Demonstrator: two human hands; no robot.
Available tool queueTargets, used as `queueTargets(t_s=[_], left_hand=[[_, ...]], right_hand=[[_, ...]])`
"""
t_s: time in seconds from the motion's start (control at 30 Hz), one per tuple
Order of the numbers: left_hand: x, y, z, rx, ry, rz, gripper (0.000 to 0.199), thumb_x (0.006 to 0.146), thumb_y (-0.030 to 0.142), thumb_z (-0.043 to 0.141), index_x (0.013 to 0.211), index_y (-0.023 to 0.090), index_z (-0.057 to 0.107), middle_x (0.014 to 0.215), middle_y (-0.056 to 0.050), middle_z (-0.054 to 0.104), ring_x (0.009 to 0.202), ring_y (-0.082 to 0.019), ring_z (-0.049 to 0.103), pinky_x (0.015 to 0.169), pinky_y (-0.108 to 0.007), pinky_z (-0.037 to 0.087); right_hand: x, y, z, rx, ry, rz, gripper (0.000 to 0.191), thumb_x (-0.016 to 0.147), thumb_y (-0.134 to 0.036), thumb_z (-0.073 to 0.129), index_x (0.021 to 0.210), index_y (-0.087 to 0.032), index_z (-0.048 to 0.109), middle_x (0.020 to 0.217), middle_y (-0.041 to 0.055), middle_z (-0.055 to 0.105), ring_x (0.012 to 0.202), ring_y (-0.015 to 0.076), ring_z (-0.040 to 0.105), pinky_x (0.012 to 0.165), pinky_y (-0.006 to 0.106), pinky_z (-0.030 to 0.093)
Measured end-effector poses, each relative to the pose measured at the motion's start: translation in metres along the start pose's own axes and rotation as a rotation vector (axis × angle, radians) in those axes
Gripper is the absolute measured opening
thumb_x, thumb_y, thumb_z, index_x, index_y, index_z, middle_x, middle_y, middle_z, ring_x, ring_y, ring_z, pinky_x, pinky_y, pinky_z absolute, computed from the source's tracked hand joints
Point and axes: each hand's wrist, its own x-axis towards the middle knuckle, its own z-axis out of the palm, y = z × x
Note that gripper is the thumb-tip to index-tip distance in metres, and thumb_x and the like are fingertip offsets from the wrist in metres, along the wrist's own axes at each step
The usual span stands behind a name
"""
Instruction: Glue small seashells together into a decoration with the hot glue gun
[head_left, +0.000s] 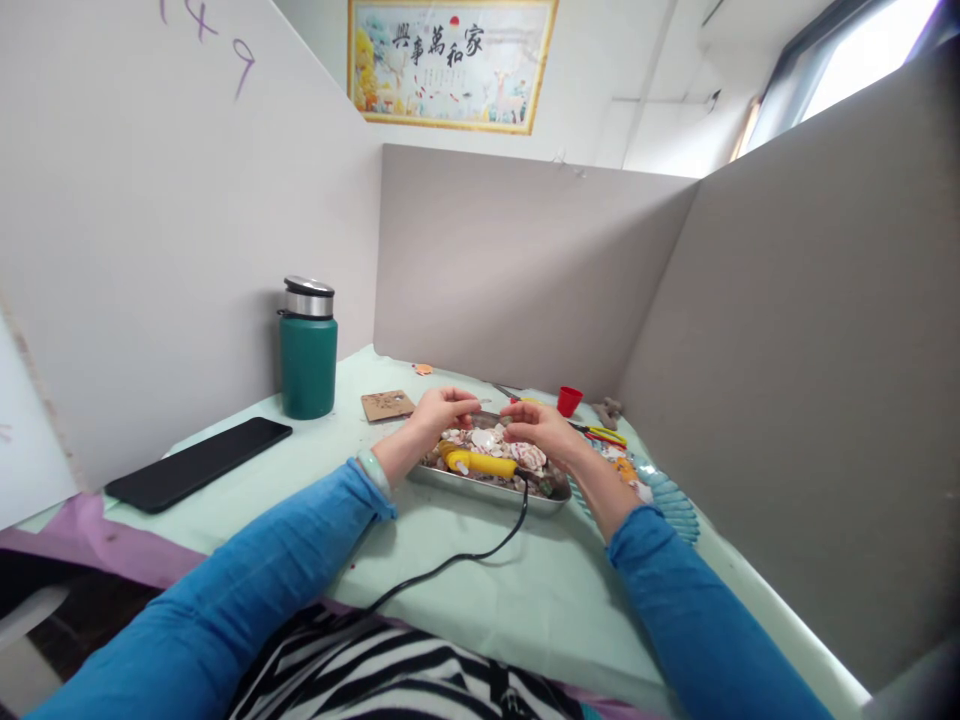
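Over the far side of a metal tray (487,488), my left hand (448,410) has its thumb and fingertips pinched together. Facing it across a small gap, my right hand (541,428) also has its fingers curled into a pinch. Whatever either hand holds is too small to make out. Shells (529,456) of several sizes fill the tray below them. On top of the shells lies a yellow hot glue gun (484,463), touched by neither hand, with its black cord (457,557) trailing toward me.
To the left are a black phone (202,460), a green bottle (308,365) and a brown card (387,404). A red cup (569,401), yellow-handled scissors (606,436) and a blue shell-shaped plate (671,500) are right. Grey partitions (525,260) enclose the table.
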Motion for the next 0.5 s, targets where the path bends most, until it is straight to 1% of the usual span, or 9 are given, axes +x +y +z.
queueTargets(t_s=[0.07, 0.17, 0.23, 0.3, 0.37, 0.43, 0.5], left_hand=[[-0.001, 0.001, 0.001, 0.002, 0.004, -0.003, 0.022, 0.060, 0.020, 0.074, 0.076, 0.009, 0.062, 0.064, 0.000, 0.059, 0.048, -0.007, 0.053, 0.054, -0.024, 0.045], [-0.002, 0.002, 0.002, 0.017, 0.012, -0.010, 0.020, 0.061, 0.019, 0.073, 0.074, 0.010, 0.061, 0.063, -0.001, 0.059, 0.047, -0.007, 0.053, 0.052, -0.023, 0.044], [-0.002, 0.002, 0.002, 0.028, 0.017, -0.010, 0.021, 0.060, 0.020, 0.073, 0.073, 0.010, 0.061, 0.061, -0.001, 0.059, 0.047, -0.007, 0.053, 0.051, -0.023, 0.043], [-0.002, 0.001, 0.002, 0.041, 0.013, -0.005, 0.021, 0.060, 0.021, 0.074, 0.074, 0.010, 0.061, 0.060, -0.001, 0.059, 0.046, -0.007, 0.053, 0.050, -0.022, 0.043], [-0.001, -0.001, 0.002, 0.055, 0.004, 0.004, 0.022, 0.060, 0.022, 0.074, 0.074, 0.010, 0.061, 0.060, 0.000, 0.059, 0.046, -0.007, 0.053, 0.050, -0.022, 0.043], [0.000, -0.002, 0.001, 0.066, -0.007, 0.009, 0.022, 0.060, 0.023, 0.073, 0.074, 0.010, 0.061, 0.059, 0.000, 0.059, 0.047, -0.008, 0.053, 0.050, -0.022, 0.043], [0.001, -0.004, 0.000, 0.068, -0.012, 0.013, 0.023, 0.060, 0.023, 0.074, 0.074, 0.011, 0.061, 0.059, 0.000, 0.058, 0.047, -0.008, 0.053, 0.050, -0.022, 0.043]], right_hand=[[0.002, 0.005, -0.002, -0.107, 0.027, -0.006, 0.023, 0.065, -0.007, 0.061, 0.086, -0.015, 0.062, 0.068, -0.0003, 0.063, 0.060, 0.0105, 0.060, 0.060, 0.024, 0.052], [0.007, 0.016, -0.004, -0.388, 0.068, 0.004, 0.020, 0.064, -0.003, 0.057, 0.079, -0.014, 0.063, 0.068, 0.0003, 0.063, 0.052, 0.0090, 0.057, 0.051, 0.020, 0.048], [0.008, 0.020, -0.003, -0.485, 0.014, 0.029, 0.018, 0.067, -0.005, 0.055, 0.079, -0.015, 0.063, 0.064, 0.0000, 0.063, 0.048, 0.0086, 0.055, 0.046, 0.019, 0.044], [0.007, 0.021, -0.001, -0.513, -0.032, 0.042, 0.018, 0.068, -0.005, 0.053, 0.080, -0.015, 0.062, 0.059, -0.0014, 0.061, 0.045, 0.0086, 0.054, 0.043, 0.018, 0.042], [0.006, 0.018, 0.001, -0.518, -0.044, 0.038, 0.019, 0.068, -0.004, 0.053, 0.080, -0.015, 0.062, 0.055, -0.0026, 0.058, 0.044, 0.0082, 0.053, 0.043, 0.018, 0.042], [0.004, 0.014, 0.003, -0.480, -0.019, 0.037, 0.019, 0.068, -0.003, 0.053, 0.079, -0.015, 0.062, 0.056, -0.0027, 0.058, 0.047, 0.0075, 0.054, 0.045, 0.017, 0.043], [0.003, 0.010, 0.003, -0.377, 0.030, 0.043, 0.017, 0.068, -0.003, 0.054, 0.078, -0.015, 0.061, 0.061, -0.0021, 0.059, 0.051, 0.0074, 0.056, 0.049, 0.017, 0.047]])
